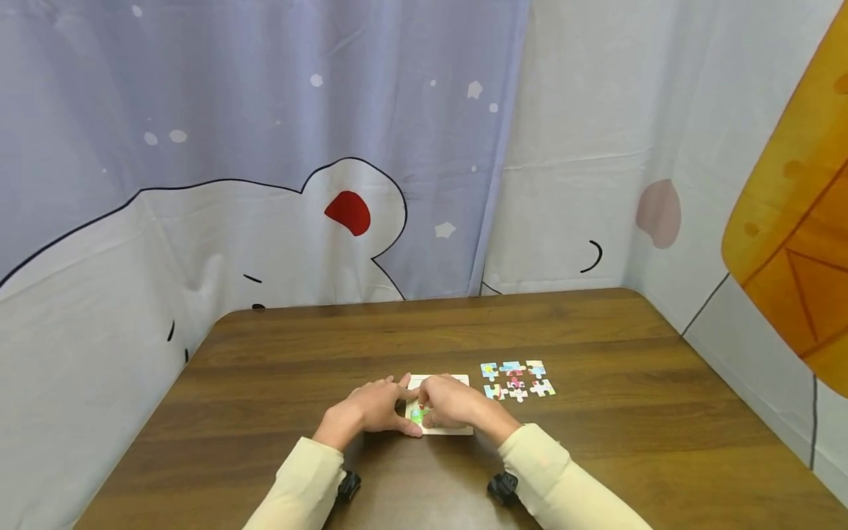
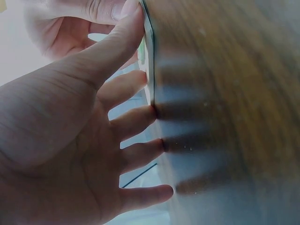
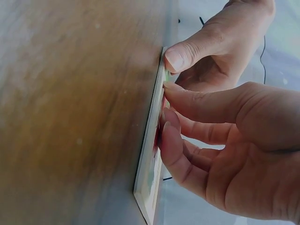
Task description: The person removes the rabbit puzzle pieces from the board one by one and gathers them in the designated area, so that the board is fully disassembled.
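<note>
A small puzzle board (image 1: 457, 431) with a pale frame lies flat on the table, with green and red picture parts showing between the hands. My left hand (image 1: 377, 406) steadies its left side, thumb on the near edge and the other fingers spread nearly straight. In the left wrist view the fingertips (image 2: 149, 112) touch the board's side and the table. My right hand (image 1: 450, 401) is over the board with curled fingers. Its thumb and fingertips pinch a reddish puzzle piece (image 3: 156, 140) at the board's surface; the piece is mostly hidden by the fingers.
Several loose puzzle pieces (image 1: 516, 383) lie in two rows just right of the board. The brown wooden table (image 1: 298, 346) extends around them. Printed curtains (image 1: 265, 243) hang behind the table and along its sides.
</note>
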`<control>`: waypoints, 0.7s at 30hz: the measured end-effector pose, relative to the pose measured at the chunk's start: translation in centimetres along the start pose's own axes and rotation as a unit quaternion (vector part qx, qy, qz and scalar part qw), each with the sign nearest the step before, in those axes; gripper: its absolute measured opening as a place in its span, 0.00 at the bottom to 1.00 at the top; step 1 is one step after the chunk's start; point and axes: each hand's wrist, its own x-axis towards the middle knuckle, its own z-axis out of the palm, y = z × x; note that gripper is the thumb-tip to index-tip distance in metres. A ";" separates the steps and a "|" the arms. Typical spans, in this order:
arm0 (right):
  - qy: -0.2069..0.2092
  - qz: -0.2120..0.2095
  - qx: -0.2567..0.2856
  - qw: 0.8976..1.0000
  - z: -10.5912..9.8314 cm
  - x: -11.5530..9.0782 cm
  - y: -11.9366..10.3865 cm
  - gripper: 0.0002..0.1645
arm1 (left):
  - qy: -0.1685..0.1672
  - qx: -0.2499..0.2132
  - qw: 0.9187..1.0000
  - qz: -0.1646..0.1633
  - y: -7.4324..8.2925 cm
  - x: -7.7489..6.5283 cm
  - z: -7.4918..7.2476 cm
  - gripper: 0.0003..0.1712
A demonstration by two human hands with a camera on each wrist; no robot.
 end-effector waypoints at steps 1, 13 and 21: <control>0.001 0.000 0.000 1.000 0.0 0.0 0.0 0.12 | 0.000 0.001 1.000 0.000 0.0 0.0 0.0 0.46; 0.006 -0.011 0.056 0.998 -0.1 0.1 0.8 0.15 | 0.001 0.004 1.000 -0.001 0.1 0.2 0.0 0.46; -0.011 -0.021 0.114 0.993 -0.3 0.0 1.0 0.13 | 0.003 0.005 1.000 -0.002 0.1 0.1 0.0 0.46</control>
